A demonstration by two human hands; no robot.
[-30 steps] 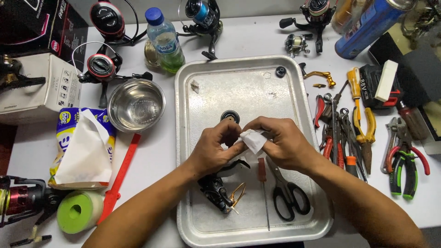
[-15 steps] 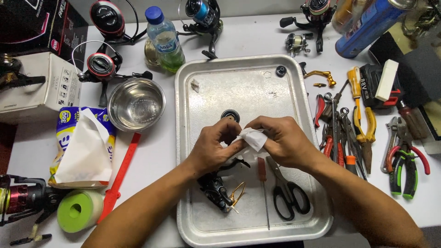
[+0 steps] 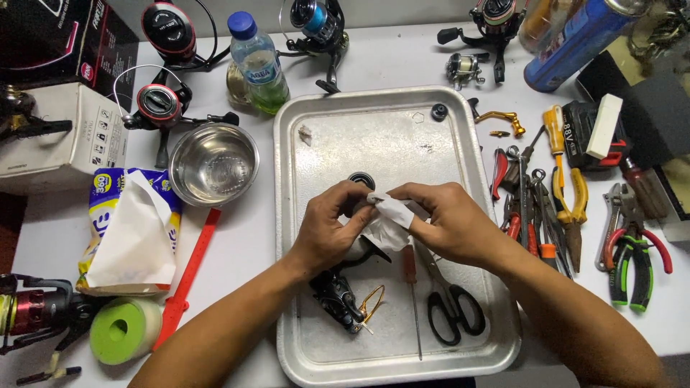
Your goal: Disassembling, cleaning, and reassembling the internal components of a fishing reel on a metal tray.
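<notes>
Around the tray (image 3: 460, 144) the white worktop (image 3: 402, 57) is crowded: a steel bowl (image 3: 213, 164) just beside its left rim, a water bottle (image 3: 257, 61) above that, a tissue pack (image 3: 129, 230) with one sheet pulled up, a red strip (image 3: 188, 276) lying slantwise, and a green-cored roll (image 3: 123, 328) near the front edge. Several reels (image 3: 159, 100) stand along the back and the left side, beside a white box (image 3: 57, 140). To the right of the tray lies a heap of pliers (image 3: 568, 194) and cutters (image 3: 632, 251), with a blue can (image 3: 575, 39) at the back. Inside the tray, scissors (image 3: 449, 302) and a thin screwdriver (image 3: 411, 287) lie just under the right forearm, a dark reel body (image 3: 338, 296) with a gold wire lies under the left wrist, a dark ring (image 3: 361, 179) sits just above the fingers, and a small black cap (image 3: 439, 111) rests near the far corner.

Both hands meet over the middle of the tray, forearms coming in from the near edge. The left hand (image 3: 327, 230) curls its fingers and thumb round a small part that the tissue (image 3: 388, 223) hides; what the part is cannot be told. The right hand (image 3: 449, 223), palm down, pinches the white tissue against that part, fingertips of both hands touching through the paper
</notes>
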